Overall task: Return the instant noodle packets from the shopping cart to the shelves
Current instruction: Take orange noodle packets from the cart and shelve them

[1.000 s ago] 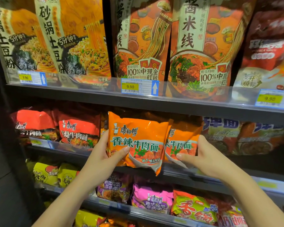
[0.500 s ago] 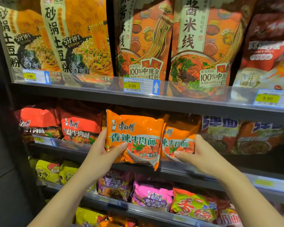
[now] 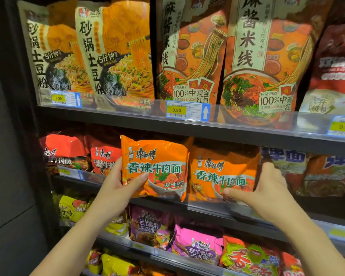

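I hold an orange noodle packet (image 3: 155,168) in my left hand (image 3: 116,192), thumb across its lower front and fingers curled behind its left edge, so it stands upright at the front of the middle shelf (image 3: 207,208), its bottom seam just over the shelf lip. Touching its right edge is a second orange packet (image 3: 223,174) of the same kind, set a little further back on that shelf. My right hand (image 3: 267,188) grips this one, thumb pressed on its lower front and fingers wrapped round its right side.

Left of my left hand sit red packets (image 3: 72,152) on the same shelf, partly hidden behind the packet I hold. Right of my right hand are packets with blue lettering (image 3: 287,164). Above both hands, the upper shelf (image 3: 127,120) carries tall noodle bags (image 3: 253,56) and yellow price tags (image 3: 176,110) reading 9.90. Below my wrists, the lower shelf holds yellow packets (image 3: 72,208), a purple packet (image 3: 149,226) and a pink packet (image 3: 197,244); my forearms cross in front of them
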Available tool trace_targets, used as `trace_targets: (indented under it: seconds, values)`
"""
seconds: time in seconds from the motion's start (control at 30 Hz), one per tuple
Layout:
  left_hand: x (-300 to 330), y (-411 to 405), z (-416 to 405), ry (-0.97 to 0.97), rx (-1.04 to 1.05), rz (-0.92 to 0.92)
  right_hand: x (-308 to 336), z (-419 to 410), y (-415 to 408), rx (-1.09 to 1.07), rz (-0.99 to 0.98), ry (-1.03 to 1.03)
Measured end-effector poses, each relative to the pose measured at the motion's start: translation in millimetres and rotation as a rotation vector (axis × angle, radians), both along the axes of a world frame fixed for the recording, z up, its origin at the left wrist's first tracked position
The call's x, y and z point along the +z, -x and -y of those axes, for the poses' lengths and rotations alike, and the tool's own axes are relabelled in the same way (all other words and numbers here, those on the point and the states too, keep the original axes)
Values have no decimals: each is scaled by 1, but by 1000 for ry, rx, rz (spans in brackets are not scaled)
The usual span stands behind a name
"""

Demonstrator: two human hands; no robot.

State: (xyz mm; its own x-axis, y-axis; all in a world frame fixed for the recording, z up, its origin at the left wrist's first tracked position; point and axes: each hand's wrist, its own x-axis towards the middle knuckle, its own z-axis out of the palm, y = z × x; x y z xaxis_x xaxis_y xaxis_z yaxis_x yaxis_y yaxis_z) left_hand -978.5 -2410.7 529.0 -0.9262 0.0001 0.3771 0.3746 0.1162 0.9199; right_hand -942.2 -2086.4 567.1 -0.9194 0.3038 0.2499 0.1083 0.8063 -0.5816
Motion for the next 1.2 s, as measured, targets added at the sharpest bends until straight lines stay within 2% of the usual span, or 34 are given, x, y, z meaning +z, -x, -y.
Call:
trace_targets:
  seconds: [0.13,0.37,0.47,0.57,0.67,0.73,0.8,0.87,0.97,1.13,1.2]
  values:
    - [0,6,10,10,1,-14,4,33,-13,-63,-206,-199]
    - [-1,23,19,52,19,-60,2,62,-3,-116,-335,-242]
    - [-2,28,16,60,4,-76,-3,69,-2,-69,-366,-264]
    - [-1,35,13,63,-23,-107,-13,74,-1,-23,-273,-328]
    - [-2,36,8,64,-59,-137,-23,73,1,-85,-157,-387]
    - [-1,36,7,91,-67,-153,-26,75,0,-105,-146,-391]
    - [-1,38,6,153,-47,-189,-26,83,-2,-23,-272,-326]
    - [0,40,4,210,-15,-218,-25,97,1,168,-415,-276]
    - [-1,43,1,282,42,-230,-22,127,12,350,-432,-354]
    - [0,41,5,495,331,-346,-28,150,40,293,-399,-521]
    - [-2,39,16,518,277,-393,-29,149,41,260,-376,-521]
